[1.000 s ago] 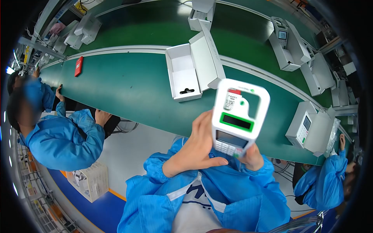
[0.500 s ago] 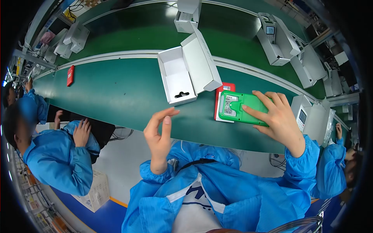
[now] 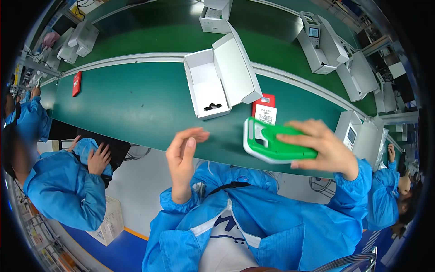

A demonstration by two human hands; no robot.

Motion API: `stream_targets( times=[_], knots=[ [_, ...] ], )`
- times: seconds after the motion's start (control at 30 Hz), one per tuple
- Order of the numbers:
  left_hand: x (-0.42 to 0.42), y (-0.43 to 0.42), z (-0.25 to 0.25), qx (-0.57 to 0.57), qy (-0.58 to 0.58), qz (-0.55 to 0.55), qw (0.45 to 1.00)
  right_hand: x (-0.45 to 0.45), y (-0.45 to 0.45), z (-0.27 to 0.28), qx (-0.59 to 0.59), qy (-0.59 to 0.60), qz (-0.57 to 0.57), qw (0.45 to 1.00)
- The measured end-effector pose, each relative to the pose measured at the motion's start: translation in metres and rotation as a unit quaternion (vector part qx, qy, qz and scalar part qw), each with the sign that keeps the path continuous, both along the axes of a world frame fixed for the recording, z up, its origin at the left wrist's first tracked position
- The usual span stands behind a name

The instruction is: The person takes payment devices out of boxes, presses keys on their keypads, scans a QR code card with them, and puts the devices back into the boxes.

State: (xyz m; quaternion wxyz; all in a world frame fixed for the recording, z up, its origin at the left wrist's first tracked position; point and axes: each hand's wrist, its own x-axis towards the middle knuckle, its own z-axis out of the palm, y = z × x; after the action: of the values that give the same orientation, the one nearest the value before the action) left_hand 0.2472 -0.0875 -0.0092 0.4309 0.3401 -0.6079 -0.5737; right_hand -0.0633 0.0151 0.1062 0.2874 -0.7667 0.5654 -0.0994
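Note:
My right hand (image 3: 319,147) grips a green-backed white device (image 3: 281,144), green side up and tilted, over the near edge of the green bench. Behind it on the bench lie a red packet (image 3: 268,99) and a white card with a printed code (image 3: 265,115), which the device partly covers. My left hand (image 3: 182,156) is raised at the bench edge with fingers apart and nothing in it. Ahead of my hands stands an open white box (image 3: 208,90), its lid folded to the right and a dark cut-out in its insert.
A red item (image 3: 77,84) lies on the bench (image 3: 131,109) at left. Beyond the rail (image 3: 158,57), open boxes (image 3: 319,63) stand on a green belt. Another box with a device (image 3: 349,131) is at right. Co-workers in blue (image 3: 63,181) sit on both sides.
The device was upright with its screen showing, then turned green side up near the red packet. It has since moved toward me, uncovering the white card. My left hand has let go of it.

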Motion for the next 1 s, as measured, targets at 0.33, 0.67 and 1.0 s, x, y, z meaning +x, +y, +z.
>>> stream_targets(
  times=[0.33, 0.67, 1.0],
  knots=[
    [-0.004, 0.017, 0.003, 0.172, 0.134, -0.098, 0.971, 0.143, -0.034, -0.087, 0.103, -0.709, -0.223, 0.661],
    [0.002, 0.014, 0.007, 0.092, 0.138, 0.028, 0.986, 0.160, -0.059, -0.096, 0.063, -0.641, -0.140, 0.752],
    [0.006, 0.000, 0.010, 0.088, 0.160, 0.013, 0.983, 0.157, -0.069, -0.092, 0.078, -0.651, -0.120, 0.745]
  ],
)
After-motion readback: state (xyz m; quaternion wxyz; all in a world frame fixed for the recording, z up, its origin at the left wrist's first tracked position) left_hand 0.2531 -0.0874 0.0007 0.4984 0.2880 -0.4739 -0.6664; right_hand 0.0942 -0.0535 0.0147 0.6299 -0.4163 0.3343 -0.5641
